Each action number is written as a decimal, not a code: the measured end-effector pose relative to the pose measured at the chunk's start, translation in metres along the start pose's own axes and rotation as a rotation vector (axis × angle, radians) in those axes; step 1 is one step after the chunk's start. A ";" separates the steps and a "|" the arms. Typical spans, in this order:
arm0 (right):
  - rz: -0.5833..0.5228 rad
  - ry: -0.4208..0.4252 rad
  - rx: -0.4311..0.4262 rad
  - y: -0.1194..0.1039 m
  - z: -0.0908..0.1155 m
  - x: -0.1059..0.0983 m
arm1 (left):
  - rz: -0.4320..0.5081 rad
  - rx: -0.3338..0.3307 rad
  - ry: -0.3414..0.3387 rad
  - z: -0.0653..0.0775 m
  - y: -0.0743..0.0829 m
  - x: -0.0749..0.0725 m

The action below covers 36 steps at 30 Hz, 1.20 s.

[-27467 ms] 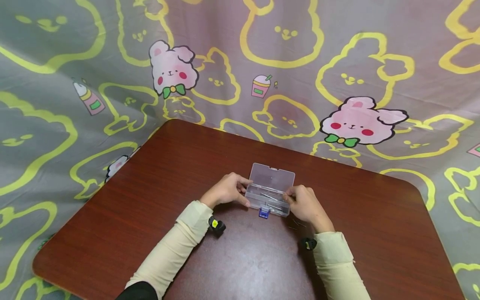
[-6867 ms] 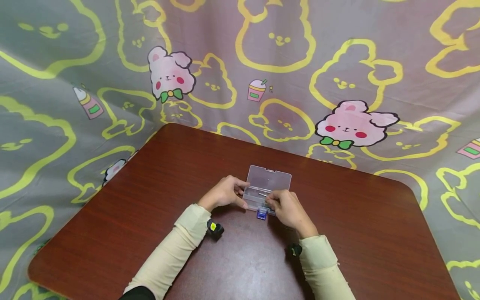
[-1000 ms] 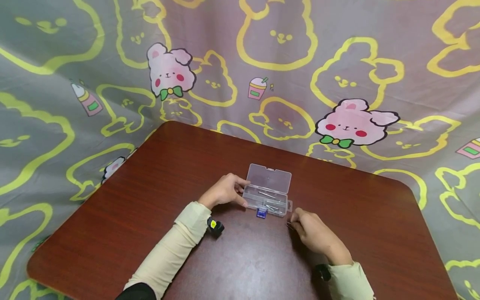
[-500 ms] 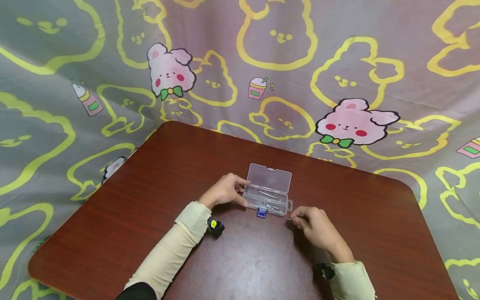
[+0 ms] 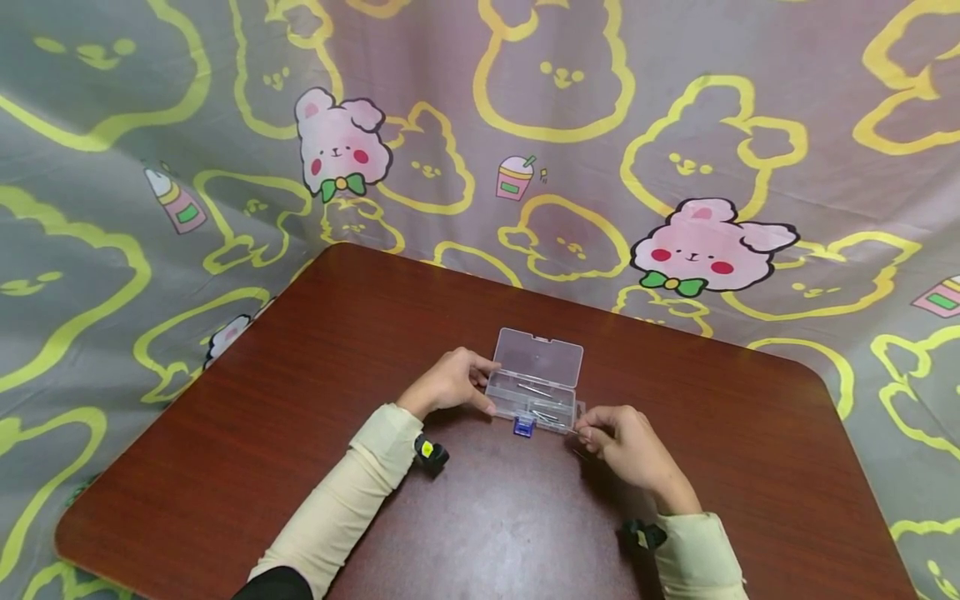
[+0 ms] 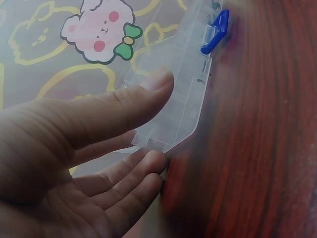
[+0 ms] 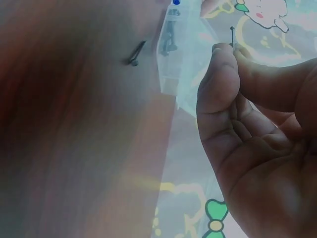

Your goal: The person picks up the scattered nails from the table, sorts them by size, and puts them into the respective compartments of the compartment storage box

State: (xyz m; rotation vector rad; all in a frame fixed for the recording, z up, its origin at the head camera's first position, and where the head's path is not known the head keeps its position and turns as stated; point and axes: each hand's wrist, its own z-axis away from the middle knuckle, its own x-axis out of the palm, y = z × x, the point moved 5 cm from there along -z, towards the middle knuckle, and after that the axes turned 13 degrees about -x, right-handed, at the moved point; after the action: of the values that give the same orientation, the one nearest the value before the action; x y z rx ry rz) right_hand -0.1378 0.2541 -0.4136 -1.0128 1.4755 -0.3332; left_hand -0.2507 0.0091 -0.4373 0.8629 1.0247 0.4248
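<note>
A clear plastic box (image 5: pixel 495 403) stands on the table with its lid (image 5: pixel 538 357) tipped back and its blue latch (image 5: pixel 523 427) hanging down at the front. My left hand (image 5: pixel 450 382) holds the box's left end between thumb and fingers. Several thin metal nails (image 5: pixel 536 390) lie in the box's compartments. Just off the box's front right corner, my right hand (image 5: pixel 628 443) pinches a nail (image 7: pixel 233 35) between thumb and forefinger, its small head up in the right wrist view. Loose on the table near the box lie nails (image 7: pixel 137 53), blurred, their number unclear.
The brown table (image 5: pixel 360 325) has rounded corners. A curtain (image 5: pixel 442 75) with cartoon animals hangs along its far and left sides. A dark wrist strap with a camera (image 5: pixel 431 452) sits on the left wrist, another (image 5: pixel 643 535) on the right.
Earlier the right hand reached into the box; a second ago it was lower right over the table. Now, pinching a nail, it has come up to the box's corner. Left hand stays put.
</note>
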 end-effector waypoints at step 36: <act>0.189 -0.061 -0.115 -0.026 -0.059 0.029 | 0.007 -0.002 0.007 0.002 0.001 0.000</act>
State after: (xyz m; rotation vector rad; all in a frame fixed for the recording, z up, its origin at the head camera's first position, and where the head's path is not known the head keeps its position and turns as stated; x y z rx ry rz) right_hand -0.1781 0.1969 -0.4017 -0.9565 1.5348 -0.0814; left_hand -0.2490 0.0091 -0.4356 0.8638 1.0281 0.4348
